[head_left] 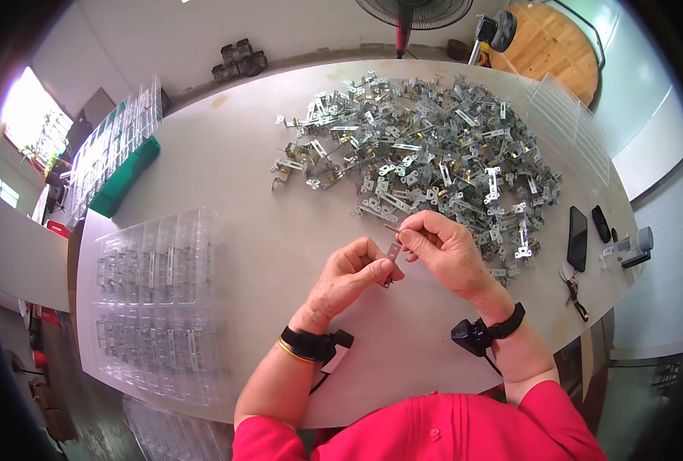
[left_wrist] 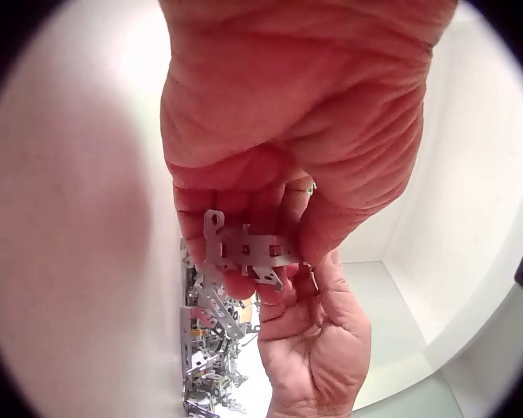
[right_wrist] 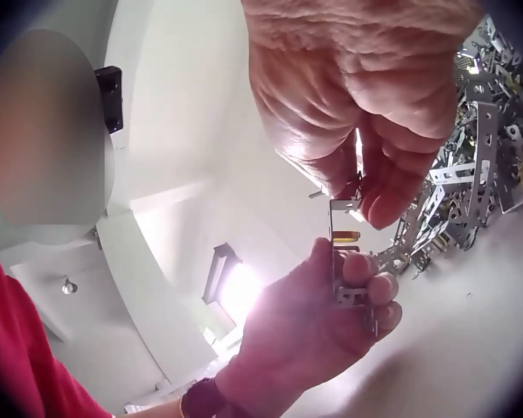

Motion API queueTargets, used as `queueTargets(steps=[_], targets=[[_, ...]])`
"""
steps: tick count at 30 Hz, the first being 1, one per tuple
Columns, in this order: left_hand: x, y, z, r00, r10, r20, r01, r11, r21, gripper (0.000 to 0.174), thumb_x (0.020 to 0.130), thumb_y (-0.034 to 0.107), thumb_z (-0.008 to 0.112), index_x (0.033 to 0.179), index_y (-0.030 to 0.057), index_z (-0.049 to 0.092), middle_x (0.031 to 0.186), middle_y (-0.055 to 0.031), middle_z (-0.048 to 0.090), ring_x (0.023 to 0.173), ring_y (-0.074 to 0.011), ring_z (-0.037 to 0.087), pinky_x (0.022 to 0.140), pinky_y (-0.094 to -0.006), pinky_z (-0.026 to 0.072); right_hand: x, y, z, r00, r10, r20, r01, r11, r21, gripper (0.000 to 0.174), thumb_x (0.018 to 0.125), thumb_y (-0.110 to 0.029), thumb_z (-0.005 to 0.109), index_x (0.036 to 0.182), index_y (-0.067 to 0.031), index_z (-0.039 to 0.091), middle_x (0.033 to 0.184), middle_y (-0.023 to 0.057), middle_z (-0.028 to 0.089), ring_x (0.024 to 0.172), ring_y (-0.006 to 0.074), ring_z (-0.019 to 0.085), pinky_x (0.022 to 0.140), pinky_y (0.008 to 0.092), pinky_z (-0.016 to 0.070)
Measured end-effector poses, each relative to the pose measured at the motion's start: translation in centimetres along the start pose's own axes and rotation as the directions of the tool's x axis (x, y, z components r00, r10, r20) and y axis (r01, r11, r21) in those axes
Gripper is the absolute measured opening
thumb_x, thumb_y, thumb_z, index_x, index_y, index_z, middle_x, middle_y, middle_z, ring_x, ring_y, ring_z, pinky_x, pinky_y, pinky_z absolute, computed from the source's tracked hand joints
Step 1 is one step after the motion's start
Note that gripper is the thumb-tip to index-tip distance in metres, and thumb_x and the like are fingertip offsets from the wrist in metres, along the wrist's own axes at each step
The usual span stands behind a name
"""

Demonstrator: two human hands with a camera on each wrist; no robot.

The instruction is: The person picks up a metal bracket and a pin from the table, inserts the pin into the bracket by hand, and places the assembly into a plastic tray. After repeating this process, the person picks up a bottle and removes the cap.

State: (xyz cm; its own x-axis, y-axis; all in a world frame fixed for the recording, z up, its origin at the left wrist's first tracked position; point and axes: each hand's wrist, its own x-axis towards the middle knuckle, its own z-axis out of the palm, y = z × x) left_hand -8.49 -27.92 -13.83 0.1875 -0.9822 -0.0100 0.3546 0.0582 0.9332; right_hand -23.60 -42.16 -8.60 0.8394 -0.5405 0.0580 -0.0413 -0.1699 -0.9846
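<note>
A small metal bracket (head_left: 394, 251) with punched holes is held between the two hands, over the table in front of the pile. My left hand (head_left: 345, 276) pinches its lower end between thumb and fingers. At the upper end, my right hand (head_left: 443, 250) pinches the bracket with thumb and forefinger, and a thin pin sticks out beside those fingertips. The right wrist view shows a brass-coloured piece (right_wrist: 345, 236) on the bracket between the hands. Bent tabs and a looped end of the bracket (left_wrist: 260, 251) show in the left wrist view; the fingers hide the rest.
A large pile of similar metal brackets (head_left: 433, 146) covers the table's far side. Clear plastic trays (head_left: 157, 307) holding brackets lie at left, with a green bin (head_left: 126, 178) behind. At right are an empty clear tray (head_left: 568, 127), a phone (head_left: 577, 238) and pliers (head_left: 574, 292).
</note>
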Motion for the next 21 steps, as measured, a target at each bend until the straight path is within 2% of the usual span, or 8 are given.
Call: queueTargets(steps=[7, 9, 11, 13, 16, 17, 19, 21], targets=[[0.4, -0.6, 0.3, 0.989, 0.0, -0.148, 0.013, 0.996, 0.087, 0.024, 0.098, 0.019, 0.069, 0.107, 0.0009, 0.056, 0.1, -0.0088, 0.069, 0.088, -0.013, 0.064, 0.082, -0.0282, 0.0522, 0.1, 0.4, 0.9, 0.993, 0.021, -0.12, -0.027, 0.998, -0.053, 0.011, 0.1, -0.011, 0.064, 0.1, -0.0007, 0.065, 0.088, 0.0028, 0.066, 0.075, 0.0092, 0.066, 0.071, 0.0256, 0.0562], [0.6, -1.8, 0.3, 0.974, 0.153, -0.168, -0.094, 0.943, 0.318, 0.025, 0.099, 0.017, 0.068, 0.112, 0.0001, 0.054, 0.103, -0.0082, 0.067, 0.087, -0.0128, 0.065, 0.081, -0.0274, 0.0525, 0.1, 0.4, 1.3, 0.993, 0.028, -0.113, -0.035, 0.997, -0.065, 0.011, 0.1, -0.011, 0.064, 0.101, -0.0005, 0.065, 0.089, 0.0036, 0.066, 0.076, 0.0099, 0.066, 0.072, 0.0263, 0.057], [0.7, -2.1, 0.5, 0.979, 0.141, -0.15, -0.101, 0.963, 0.251, 0.024, 0.101, 0.017, 0.066, 0.112, 0.0001, 0.054, 0.101, -0.0077, 0.067, 0.085, -0.013, 0.065, 0.08, -0.0276, 0.0529, 0.2, 0.8, 1.6, 0.994, 0.034, -0.103, -0.042, 0.996, -0.074, 0.011, 0.099, -0.011, 0.064, 0.101, -0.0003, 0.065, 0.09, 0.0044, 0.066, 0.076, 0.0105, 0.066, 0.073, 0.0271, 0.0577], [0.6, -1.9, 0.5, 0.982, 0.13, -0.137, -0.104, 0.978, 0.183, 0.022, 0.102, 0.016, 0.063, 0.113, 0.0001, 0.053, 0.1, -0.0073, 0.067, 0.084, -0.0131, 0.065, 0.079, -0.0278, 0.0534, 0.4, 1.4, 1.9, 0.972, -0.198, -0.128, 0.172, 0.966, -0.192, 0.011, 0.1, -0.012, 0.064, 0.102, -0.0007, 0.065, 0.092, 0.0052, 0.065, 0.075, 0.0112, 0.065, 0.071, 0.0262, 0.0558], [0.4, -0.9, 0.4, 0.971, 0.055, -0.233, -0.024, 0.991, 0.134, 0.021, 0.105, 0.018, 0.058, 0.116, 0.0005, 0.054, 0.096, -0.007, 0.067, 0.08, -0.0137, 0.065, 0.075, -0.0283, 0.0537, 0.6, 0.7, 1.4, 0.905, -0.377, -0.198, 0.302, 0.896, -0.327, 0.01, 0.1, -0.012, 0.064, 0.101, -0.0026, 0.065, 0.088, 0.0028, 0.064, 0.075, 0.0081, 0.061, 0.066, 0.0239, 0.0512], [0.4, -0.7, 0.1, 0.968, 0.033, -0.247, -0.015, 0.997, 0.072, 0.022, 0.106, 0.02, 0.055, 0.116, 0.001, 0.055, 0.093, -0.0069, 0.067, 0.076, -0.0136, 0.065, 0.072, -0.0273, 0.0526, 0.4, 0.5, 1.1, 0.906, -0.377, -0.193, 0.303, 0.895, -0.326, 0.01, 0.1, -0.012, 0.064, 0.101, -0.0026, 0.065, 0.088, 0.0028, 0.064, 0.075, 0.0081, 0.061, 0.066, 0.0239, 0.0512], [0.3, -0.3, -0.2, 0.965, 0.009, -0.262, -0.007, 1.0, 0.005, 0.024, 0.107, 0.023, 0.052, 0.116, 0.0015, 0.055, 0.09, -0.0067, 0.067, 0.072, -0.0135, 0.065, 0.069, -0.0262, 0.0515, -0.2, 0.0, 0.5, 0.981, -0.099, -0.168, 0.085, 0.992, -0.089, 0.008, 0.1, -0.012, 0.064, 0.099, -0.0045, 0.065, 0.08, -0.0004, 0.061, 0.072, 0.0047, 0.056, 0.061, 0.0221, 0.0459], [0.1, 0.3, -0.2, 0.966, -0.012, -0.258, 0.007, 1.0, -0.02, 0.029, 0.108, 0.03, 0.05, 0.114, 0.0021, 0.056, 0.084, -0.004, 0.066, 0.066, -0.0114, 0.063, 0.062, -0.0222, 0.0455, -0.6, -0.4, 0.7, 0.988, -0.049, -0.147, 0.034, 0.994, -0.106, 0.008, 0.1, -0.012, 0.064, 0.098, -0.005, 0.064, 0.076, -0.0019, 0.06, 0.069, 0.0035, 0.055, 0.06, 0.0222, 0.0449]])
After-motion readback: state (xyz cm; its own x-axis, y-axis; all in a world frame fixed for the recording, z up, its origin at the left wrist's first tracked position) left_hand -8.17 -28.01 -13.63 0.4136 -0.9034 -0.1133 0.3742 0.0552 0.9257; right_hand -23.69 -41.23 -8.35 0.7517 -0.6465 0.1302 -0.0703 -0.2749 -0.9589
